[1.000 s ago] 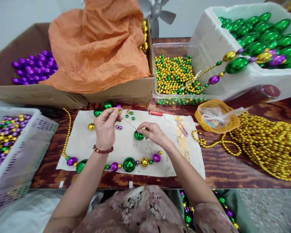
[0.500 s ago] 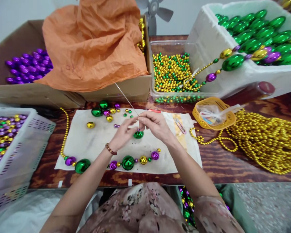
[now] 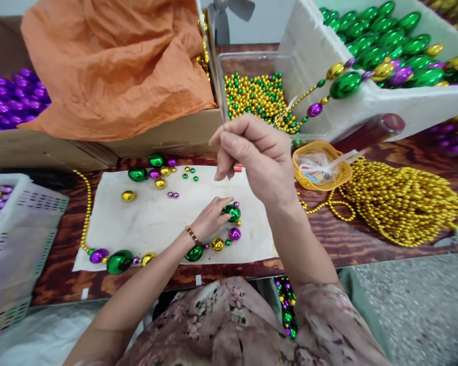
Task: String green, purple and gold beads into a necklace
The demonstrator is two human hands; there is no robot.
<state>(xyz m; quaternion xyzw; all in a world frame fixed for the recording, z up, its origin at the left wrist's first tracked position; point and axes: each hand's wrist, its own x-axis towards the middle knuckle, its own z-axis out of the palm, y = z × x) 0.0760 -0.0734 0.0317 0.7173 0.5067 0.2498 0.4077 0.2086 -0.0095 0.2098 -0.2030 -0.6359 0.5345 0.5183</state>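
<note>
My right hand (image 3: 255,157) is raised above the cloth, thumb and fingers pinched on a long thin needle (image 3: 212,61) that points up and is blurred. Lower down, my left hand (image 3: 209,221) has its fingers on a shiny green bead (image 3: 234,213) at the end of a bead strand (image 3: 234,234). This strand of green, purple and gold beads curves along the near side of the white cloth (image 3: 137,229), partly under my left forearm. Loose beads (image 3: 160,183) in the same colours lie at the cloth's far side.
A yellow basket (image 3: 341,178) and a heap of gold bead chain (image 3: 400,203) are at right. Behind stand a clear bin (image 3: 252,55) of small beads, a white foam box (image 3: 381,96) and a carton (image 3: 164,129) under orange cloth. A white crate (image 3: 34,218) stands at left.
My hands have parted. The right has risen with the needle, while the left has moved down to the green bead. The strand's end now curves up to my left fingers. The view has shifted slightly.
</note>
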